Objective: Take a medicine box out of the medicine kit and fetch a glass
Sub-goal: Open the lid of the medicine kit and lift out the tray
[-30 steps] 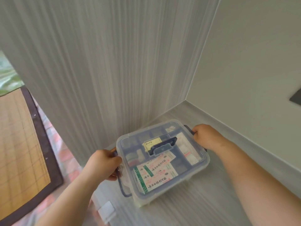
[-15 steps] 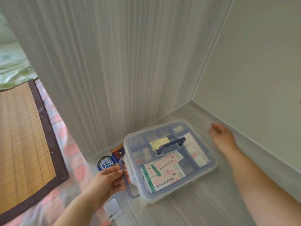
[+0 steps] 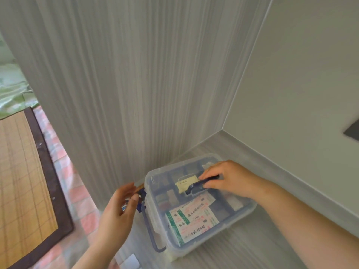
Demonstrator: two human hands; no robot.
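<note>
Noted right hand [image 3: 231, 180] closed over dark blue carry handle [image 3: 196, 186] on top of lid, fingers curled round bar, wrist low, forearm reaching in from lower right across counter. Noted left hand [image 3: 120, 208] open, fingers loosely extended, palm turned toward left end of clear plastic medicine kit [image 3: 150, 178], thumb just beside top of dark blue side latch [image 3: 153, 239]; contact with latch not resolvable. Latch loop hanging down left wall, apparently released. Judged step in hand: opening lid. To do well: confirm both side latches free before pulling; brace base with left hand against left wall; raise handle straight up and slowly, to avoid dragging whole kit along pale grey wood-grain counter [image 3: 252, 249]. Far-side latch hidden behind right wrist, state unknown. Located task item: white medicine box with green and red print [image 3: 194, 218] lying flat inside kit beneath lid, toward front; small cream labelled box [image 3: 184, 185] just beside handle, also under lid. No glass in view. Beyond kit: grey striped wall panel [image 3: 136, 94]; woven straw mat with dark border [image 3: 19, 181] at far left.
</note>
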